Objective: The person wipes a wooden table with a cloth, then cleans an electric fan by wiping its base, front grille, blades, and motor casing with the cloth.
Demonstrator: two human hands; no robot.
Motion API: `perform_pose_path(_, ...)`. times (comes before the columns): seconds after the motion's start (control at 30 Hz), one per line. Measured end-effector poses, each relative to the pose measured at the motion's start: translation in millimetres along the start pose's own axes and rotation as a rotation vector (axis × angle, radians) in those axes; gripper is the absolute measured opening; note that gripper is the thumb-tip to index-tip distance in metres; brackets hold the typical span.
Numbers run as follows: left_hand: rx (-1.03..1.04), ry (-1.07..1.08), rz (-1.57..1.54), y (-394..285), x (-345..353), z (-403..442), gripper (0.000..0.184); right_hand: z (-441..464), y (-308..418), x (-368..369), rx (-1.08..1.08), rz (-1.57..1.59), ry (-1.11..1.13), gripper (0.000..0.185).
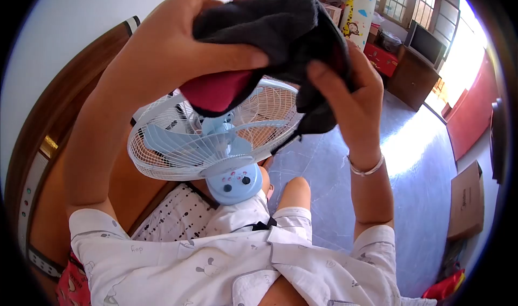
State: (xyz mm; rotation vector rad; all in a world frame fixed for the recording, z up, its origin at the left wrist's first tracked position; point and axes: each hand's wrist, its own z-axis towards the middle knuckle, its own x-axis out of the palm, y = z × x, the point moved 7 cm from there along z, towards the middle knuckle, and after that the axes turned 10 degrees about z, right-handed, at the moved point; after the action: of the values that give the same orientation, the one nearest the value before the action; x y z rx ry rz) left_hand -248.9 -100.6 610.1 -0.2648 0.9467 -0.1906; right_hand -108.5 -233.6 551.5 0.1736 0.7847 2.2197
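Note:
Up in front of me, a dark grey cloth with a pink side (pixel 259 22) is bunched between my two hands. My left hand (pixel 181 52) grips its left part, thumb pressed along the lower edge. On the other side my right hand (pixel 353 98) pinches the cloth, with some fingers hidden behind it. A dark strip and cord hang from the cloth below my right hand. Beneath it, a light blue and white electric fan (pixel 233 184) rests at my lap, its blades inside a white wire cage. The cloth hides part of the cage.
To the left stands a curved wooden bench or bed frame (pixel 59 85), with dotted white fabric (pixel 172 211) beside my lap. A cardboard box (pixel 465 201) leans at the right wall. Farther back, a television (pixel 425 44) sits on a brown cabinet (pixel 413 76) near a red box (pixel 381 59).

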Motion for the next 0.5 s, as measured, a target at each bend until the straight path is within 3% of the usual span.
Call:
perform_pose_path(0.03,0.000,-0.159,0.066,0,-3,-7,0.034,-2,-6,-4,0.083,0.296,-0.023,0.029)
perform_pose_path(0.07,0.005,-0.156,0.070,2,-8,-5,0.034,-1,-8,-10,0.079,0.298,-0.028,0.029)
perform_pose_path(0.13,-0.051,0.040,-0.109,16,-11,-6,0.026,-2,-22,-30,0.175,0.520,-0.110,0.028)
perform_pose_path(0.17,-0.024,0.085,-0.233,12,-13,-8,0.028,-5,-29,-33,0.237,0.675,-0.041,0.029)
perform_pose_path(0.3,-0.212,0.030,-0.368,8,-10,-17,0.029,-15,-51,-57,0.211,0.623,-0.193,0.027)
perform_pose_path(0.4,-0.206,-0.032,-0.169,4,-9,-24,0.033,-20,-67,-75,0.299,0.558,-0.124,0.025)
perform_pose_path(0.47,-0.340,-0.381,-0.161,4,-21,-34,0.034,-25,-69,-78,0.343,0.489,-0.027,0.024)
perform_pose_path(0.5,-0.340,-0.379,-0.160,11,-25,-34,0.034,-25,-66,-77,0.343,0.490,-0.029,0.024)
